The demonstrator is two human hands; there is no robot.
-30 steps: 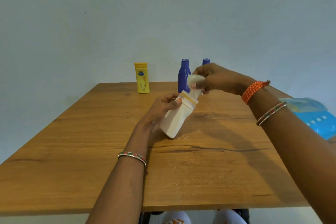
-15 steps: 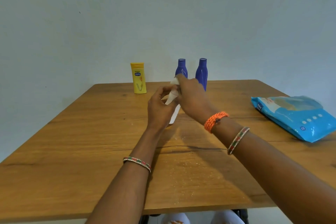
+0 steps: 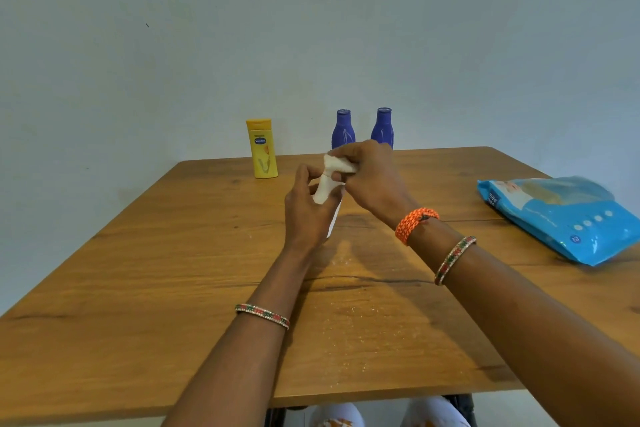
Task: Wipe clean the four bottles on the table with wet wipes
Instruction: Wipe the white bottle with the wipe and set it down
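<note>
Seemingly light, slick plastic — my left hand grips the white bottle mid-frame; right hand pinches the wipe around its top.

The scene is being viewed from head height, forward and downward across the table, toward the wall.

A plain pale blue-grey wall fills the view from 9 through 12 to 3 o'clock, evenly lit, with one small dark speck toward 11. The wooden worktop butts against it, grain and a dark crack running across. Dark legs show under its near edge at 6.
</note>
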